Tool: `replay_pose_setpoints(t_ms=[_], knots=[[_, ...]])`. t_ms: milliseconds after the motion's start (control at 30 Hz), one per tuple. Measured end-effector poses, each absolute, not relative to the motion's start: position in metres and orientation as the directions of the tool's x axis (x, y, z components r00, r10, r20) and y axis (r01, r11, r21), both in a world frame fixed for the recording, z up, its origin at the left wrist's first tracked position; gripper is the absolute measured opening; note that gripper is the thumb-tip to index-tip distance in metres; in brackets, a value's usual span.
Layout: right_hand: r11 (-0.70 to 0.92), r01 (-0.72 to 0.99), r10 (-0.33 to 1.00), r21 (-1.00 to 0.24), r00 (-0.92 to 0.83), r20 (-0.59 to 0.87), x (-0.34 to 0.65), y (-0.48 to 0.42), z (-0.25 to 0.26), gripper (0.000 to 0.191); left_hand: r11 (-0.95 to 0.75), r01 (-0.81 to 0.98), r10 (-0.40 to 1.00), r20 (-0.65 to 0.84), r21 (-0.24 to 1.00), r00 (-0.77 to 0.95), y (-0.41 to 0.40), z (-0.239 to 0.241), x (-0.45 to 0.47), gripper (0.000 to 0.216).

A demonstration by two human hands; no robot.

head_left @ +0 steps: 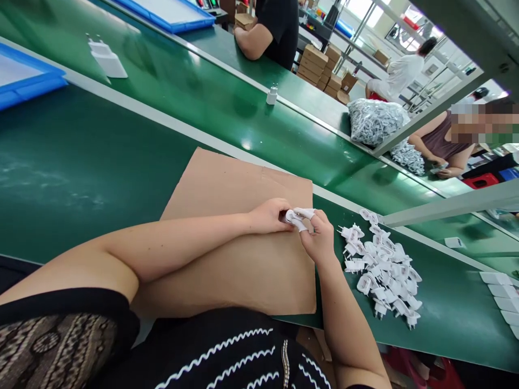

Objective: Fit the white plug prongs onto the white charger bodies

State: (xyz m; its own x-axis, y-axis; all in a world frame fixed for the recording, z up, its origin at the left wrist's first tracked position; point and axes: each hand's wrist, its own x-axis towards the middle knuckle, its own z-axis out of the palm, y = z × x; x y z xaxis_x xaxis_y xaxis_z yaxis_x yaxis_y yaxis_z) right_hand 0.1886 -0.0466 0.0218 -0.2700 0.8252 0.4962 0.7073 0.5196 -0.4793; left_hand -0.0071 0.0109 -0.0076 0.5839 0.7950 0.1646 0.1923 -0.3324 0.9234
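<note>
Both my hands meet over a brown cardboard sheet [227, 189] lying on the green table. My left hand [270, 216] is closed around a small white plug part [292, 218]. My right hand [320, 237], with white finger cots on the fingertips, pinches the same part from the other side. Just right of my hands lies a pile of white plug parts [381, 270] with metal pins.
A green conveyor belt [194, 92] runs behind, carrying two white chargers [106, 58] [271, 95]. Blue trays [24, 75] sit at the left. A bag of white cables [375, 121] lies across the belt. Other people work on the far side. White adapters [503, 297] line the right edge.
</note>
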Motion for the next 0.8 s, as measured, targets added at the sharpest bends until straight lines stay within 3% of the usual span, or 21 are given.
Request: replay_pose_setpoints(t_ms=[267, 633, 800], knots=[[0.523, 0.765, 0.801, -0.376, -0.291, 0.523, 0.187, -0.048, 0.024, 0.036, -0.313, 0.197, 0.798, 0.145, 0.929, 0.585, 0.010, -0.003, -0.008, 0.025], [0.489, 0.840, 0.846, -0.235, -0.391, 0.363, 0.177, -0.041, 0.046, 0.029, -0.322, 0.177, 0.794, 0.163, 0.930, 0.586, 0.013, -0.012, -0.008, 0.026], [0.452, 0.850, 0.855, -0.272, -0.326, 0.402, 0.175, -0.039, 0.040, 0.027, -0.348, 0.215, 0.809, 0.176, 0.913, 0.561, 0.013, -0.010, -0.007, 0.024]])
